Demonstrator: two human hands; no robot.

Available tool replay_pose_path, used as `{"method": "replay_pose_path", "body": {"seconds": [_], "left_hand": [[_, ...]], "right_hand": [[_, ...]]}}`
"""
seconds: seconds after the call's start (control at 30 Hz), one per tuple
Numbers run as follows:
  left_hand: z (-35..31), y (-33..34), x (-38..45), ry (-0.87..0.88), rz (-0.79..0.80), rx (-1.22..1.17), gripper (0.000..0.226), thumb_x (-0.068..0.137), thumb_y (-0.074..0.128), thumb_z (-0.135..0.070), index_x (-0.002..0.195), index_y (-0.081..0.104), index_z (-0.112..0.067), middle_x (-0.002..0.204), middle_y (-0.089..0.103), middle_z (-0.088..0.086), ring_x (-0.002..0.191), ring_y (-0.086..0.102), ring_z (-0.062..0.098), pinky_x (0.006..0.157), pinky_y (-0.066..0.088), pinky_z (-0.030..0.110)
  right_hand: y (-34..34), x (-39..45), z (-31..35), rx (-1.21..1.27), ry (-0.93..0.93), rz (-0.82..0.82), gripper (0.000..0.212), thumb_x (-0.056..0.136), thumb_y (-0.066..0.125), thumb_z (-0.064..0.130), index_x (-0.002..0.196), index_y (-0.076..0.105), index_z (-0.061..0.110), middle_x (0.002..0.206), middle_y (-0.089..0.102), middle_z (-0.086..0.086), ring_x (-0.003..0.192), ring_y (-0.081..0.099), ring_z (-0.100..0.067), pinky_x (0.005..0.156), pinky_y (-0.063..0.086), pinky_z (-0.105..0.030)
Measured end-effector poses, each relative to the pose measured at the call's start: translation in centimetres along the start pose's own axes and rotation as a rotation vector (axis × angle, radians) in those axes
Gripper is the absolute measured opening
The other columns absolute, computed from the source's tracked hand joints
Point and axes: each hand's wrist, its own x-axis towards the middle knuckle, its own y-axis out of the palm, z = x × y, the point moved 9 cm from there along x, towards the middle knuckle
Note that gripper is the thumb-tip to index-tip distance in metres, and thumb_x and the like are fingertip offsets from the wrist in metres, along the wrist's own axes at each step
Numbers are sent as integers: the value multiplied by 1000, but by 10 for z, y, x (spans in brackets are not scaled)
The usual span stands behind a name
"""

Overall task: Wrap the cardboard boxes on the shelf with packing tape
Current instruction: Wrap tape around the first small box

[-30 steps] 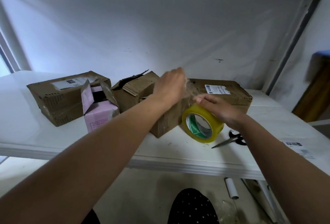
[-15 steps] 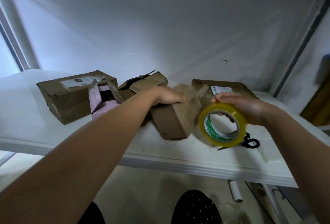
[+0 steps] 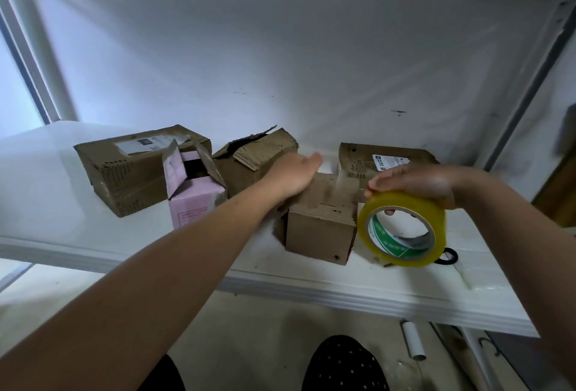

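Small box pinned on the shelf, tape roll beside it.

My left hand [image 3: 293, 177] lay flat, fingers straight, on the small box [image 3: 321, 222]: light, stiff cardboard, I judged, best steadied from above. My right hand [image 3: 417, 183] gripped the tape roll [image 3: 402, 228] just right of those fingers; its fingertips and the tape's free end were hidden.

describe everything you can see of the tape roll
The tape roll is a wide ring of yellowish clear packing tape on a core printed green and white inside. The right hand grips its top, fingers curled into the core, holding it on edge above the white shelf, beside the small cardboard box.
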Motion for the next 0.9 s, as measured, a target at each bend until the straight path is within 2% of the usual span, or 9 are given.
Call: {"method": "replay_pose_path", "body": {"seconds": [0.07,0.13,0.2,0.3,0.43,0.57,0.73,0.83,0.9], "left_hand": [[-7,21,-6,-63,180,-160,57,91,40,-63,85,68,-14,81,73,-1,68,65,12,65,43,22],[-14,35,-9,-31,247,-217,45,87,55,-58,88,70,-15,73,74,-6,58,64,2,61,46,17],[-19,30,-8,15,157,-296,28,87,66,-41,80,69,-14,61,69,-7,50,56,1,56,47,15],[-22,18,-8,35,74,-218,26,89,65,-35,74,68,-15,64,66,-6,54,52,5,64,46,19],[-29,11,-10,56,57,-130,32,92,60,-35,64,66,-20,61,66,-7,50,52,3,59,42,19],[-21,15,-11,-18,72,-148,27,95,54,-25,76,68,-12,60,66,-7,48,51,5,62,44,21],[-14,28,-18,-123,171,-110,27,97,46,-18,79,65,-11,65,67,-1,49,51,11,53,41,20],[-16,27,-20,-134,203,-49,19,94,54,-22,85,68,-11,74,64,6,56,52,18,52,35,22],[-15,24,-21,-144,218,-9,18,90,60,-23,93,69,-7,69,57,8,54,48,18,49,35,21]], "right_hand": [[-2,-1,8,-27,0,-12,23,94,52,34,95,71,20,87,73,-3,73,68,-13,60,52,-23],[-4,-3,14,-36,4,-27,23,92,54,36,89,72,22,87,72,-6,72,68,-14,62,52,-24],[-4,-6,17,-94,15,-50,27,90,53,43,89,72,23,85,72,-4,74,68,-15,66,54,-27],[-4,-9,13,-136,57,-106,57,87,43,64,100,69,15,91,70,-12,81,64,-23,86,52,-43],[-4,-12,16,-194,30,-139,63,78,35,74,69,70,22,70,69,-3,63,64,-14,71,50,-33],[-9,-16,7,-184,-3,-134,64,69,46,74,89,72,19,81,73,0,78,68,-18,74,52,-32],[-15,-13,2,-280,-3,-187,68,58,53,78,95,71,23,88,72,1,86,68,-19,79,54,-34],[-16,-11,1,-313,33,-177,70,56,52,78,99,68,25,93,71,0,89,67,-21,85,54,-37],[-16,-9,1,-324,48,-168,66,59,51,76,100,66,26,93,71,0,90,67,-21,86,54,-38]]}}
